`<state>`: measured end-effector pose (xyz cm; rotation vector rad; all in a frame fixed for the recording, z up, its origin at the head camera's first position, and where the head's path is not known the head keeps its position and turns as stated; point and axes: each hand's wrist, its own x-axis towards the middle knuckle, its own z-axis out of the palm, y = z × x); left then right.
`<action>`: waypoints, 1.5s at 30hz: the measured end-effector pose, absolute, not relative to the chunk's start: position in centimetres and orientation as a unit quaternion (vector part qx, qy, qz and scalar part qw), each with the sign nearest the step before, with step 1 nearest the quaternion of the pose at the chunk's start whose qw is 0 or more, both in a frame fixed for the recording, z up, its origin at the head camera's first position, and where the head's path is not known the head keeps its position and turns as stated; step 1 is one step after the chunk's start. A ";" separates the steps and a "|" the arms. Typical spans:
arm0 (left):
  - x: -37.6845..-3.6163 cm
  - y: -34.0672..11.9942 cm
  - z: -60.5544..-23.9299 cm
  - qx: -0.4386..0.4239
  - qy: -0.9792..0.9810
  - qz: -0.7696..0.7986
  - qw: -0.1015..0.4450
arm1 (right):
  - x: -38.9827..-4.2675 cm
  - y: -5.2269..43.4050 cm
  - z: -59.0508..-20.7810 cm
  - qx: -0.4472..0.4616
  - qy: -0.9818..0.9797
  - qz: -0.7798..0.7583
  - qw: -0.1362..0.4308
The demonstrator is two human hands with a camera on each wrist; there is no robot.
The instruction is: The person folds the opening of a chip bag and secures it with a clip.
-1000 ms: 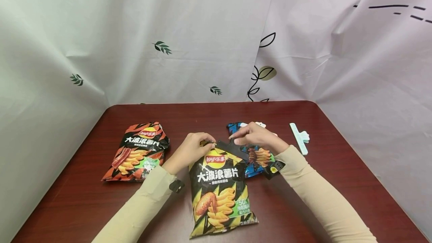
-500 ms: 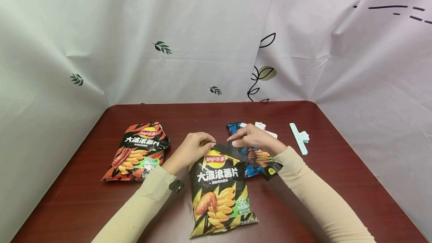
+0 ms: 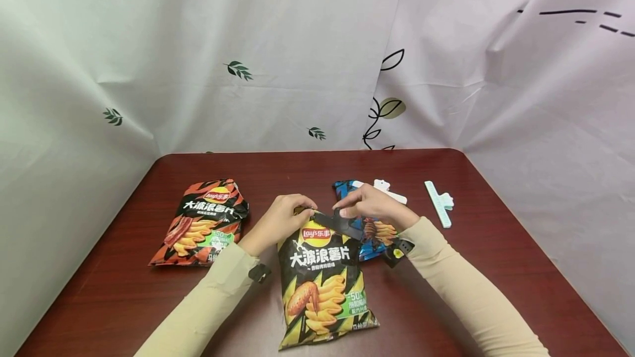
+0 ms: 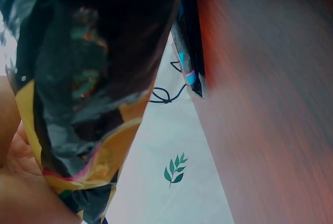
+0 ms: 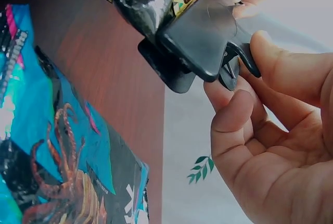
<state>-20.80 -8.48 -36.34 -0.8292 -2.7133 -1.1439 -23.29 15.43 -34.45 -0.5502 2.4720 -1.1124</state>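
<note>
In the head view a black and yellow chip bag (image 3: 322, 285) is held up by its top edge, front side facing me. My left hand (image 3: 283, 222) pinches the top left corner; the left wrist view shows the dark back of the bag (image 4: 88, 94) across the palm. My right hand (image 3: 374, 203) holds a black bag clip (image 3: 342, 226) at the top right of the bag. Seen from the right wrist, thumb and fingers squeeze the handles of the clip (image 5: 200, 36), and its wide plates stand apart with the bag's top edge between them.
Left on the dark red table (image 3: 278, 167) lies a red chip bag (image 3: 203, 230). Behind my right hand lies a blue chip bag (image 3: 369, 249) with a white clip (image 3: 397, 197) at its top. A mint green clip (image 3: 439, 204) lies farther right. White curtain (image 3: 297, 43) hangs behind.
My right hand has shifted slightly left and down with the black clip, which now overlaps the bag's top edge more. The left hand and the bag have stayed in place.
</note>
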 end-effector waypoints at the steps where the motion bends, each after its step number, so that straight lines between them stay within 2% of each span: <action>1: -20.8 -8.5 -36.3 -0.271 -0.886 -0.374 0.041 | -23.3 15.4 -34.5 -0.192 0.878 -0.396 0.187; 14: -20.7 -8.5 -36.3 -0.269 -0.885 -0.379 0.038 | -23.4 15.3 -34.9 -0.180 0.871 -0.412 0.195; 33: -20.8 -8.6 -36.7 -0.271 -0.883 -0.381 0.037 | -23.4 15.6 -35.6 -0.195 0.837 -0.447 0.247; 45: -20.8 -8.6 -36.8 -0.271 -0.886 -0.374 0.034 | -22.8 15.9 -35.7 -0.173 0.843 -0.442 0.254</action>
